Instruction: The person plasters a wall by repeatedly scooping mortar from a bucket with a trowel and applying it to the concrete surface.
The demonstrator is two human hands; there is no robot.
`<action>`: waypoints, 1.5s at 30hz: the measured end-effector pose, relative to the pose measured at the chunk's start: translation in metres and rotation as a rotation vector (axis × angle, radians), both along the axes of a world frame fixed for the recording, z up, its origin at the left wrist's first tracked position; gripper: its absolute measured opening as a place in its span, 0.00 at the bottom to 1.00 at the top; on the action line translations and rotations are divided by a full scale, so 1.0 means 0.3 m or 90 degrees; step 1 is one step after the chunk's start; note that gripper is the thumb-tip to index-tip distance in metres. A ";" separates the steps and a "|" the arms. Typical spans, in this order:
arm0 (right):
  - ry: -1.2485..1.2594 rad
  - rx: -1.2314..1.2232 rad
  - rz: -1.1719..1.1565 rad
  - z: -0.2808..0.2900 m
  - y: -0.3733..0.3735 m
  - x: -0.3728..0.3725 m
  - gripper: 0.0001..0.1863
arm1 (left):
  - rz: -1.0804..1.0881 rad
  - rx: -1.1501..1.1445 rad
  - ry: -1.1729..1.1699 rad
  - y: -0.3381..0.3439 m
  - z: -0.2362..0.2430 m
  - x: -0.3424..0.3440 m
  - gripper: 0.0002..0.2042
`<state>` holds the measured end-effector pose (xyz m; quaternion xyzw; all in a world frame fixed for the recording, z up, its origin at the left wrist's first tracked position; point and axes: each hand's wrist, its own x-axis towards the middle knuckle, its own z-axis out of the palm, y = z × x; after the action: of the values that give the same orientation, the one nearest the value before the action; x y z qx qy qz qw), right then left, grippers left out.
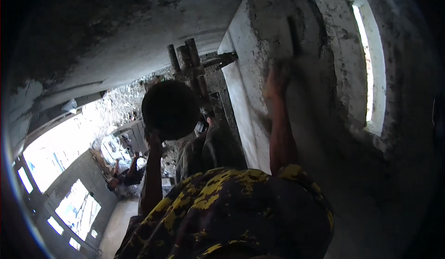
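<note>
My left hand (pixel 155 140) grips the lower rim of a dark round basin (pixel 170 109), held out in front of me with its open side facing up. The inside is too dark to make out. On the right, my right arm reaches up along a rough grey plastered wall face (pixel 264 41). My right hand (pixel 278 77) is closed close against that wall, blurred and in shadow. A dark narrow strip (pixel 293 35) shows just beyond the fingers; whether it is part of a tool in the hand is unclear.
Wooden poles (pixel 185 57) form a scaffold ahead, beyond the basin. My bare foot (pixel 211 122) shows below. Far down on the left, another person (pixel 126 178) is beside a pale sheet-like heap (pixel 113 148). A narrow window opening (pixel 376 64) cuts the right wall.
</note>
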<state>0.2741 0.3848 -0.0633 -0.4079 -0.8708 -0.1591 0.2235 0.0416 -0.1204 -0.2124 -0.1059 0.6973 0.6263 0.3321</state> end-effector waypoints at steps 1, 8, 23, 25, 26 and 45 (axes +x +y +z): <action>0.133 -0.174 -0.026 0.077 -0.040 0.044 0.25 | 0.004 0.045 -0.005 -0.011 -0.012 -0.001 0.10; 0.206 -0.794 -0.127 0.666 -0.441 0.017 0.24 | -0.092 0.063 0.369 0.400 0.394 0.058 0.15; -0.361 -0.392 0.555 0.611 -0.551 -0.601 0.12 | -0.128 -0.037 0.447 0.456 0.820 -0.003 0.18; -0.294 -0.384 0.562 0.444 -0.545 -0.502 0.12 | -0.073 0.038 0.459 0.448 0.784 -0.017 0.18; -0.222 -0.375 0.576 0.400 -0.532 -0.505 0.16 | -0.016 0.110 0.477 0.446 0.783 -0.067 0.18; -0.115 -0.477 0.568 0.515 -0.642 -0.596 0.15 | -0.021 -0.025 0.525 0.443 1.083 -0.028 0.23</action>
<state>0.0954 0.1923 0.0911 -0.0378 -0.9706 0.2350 0.0347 0.0330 0.0124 0.1124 0.1590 0.7852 0.5976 0.0329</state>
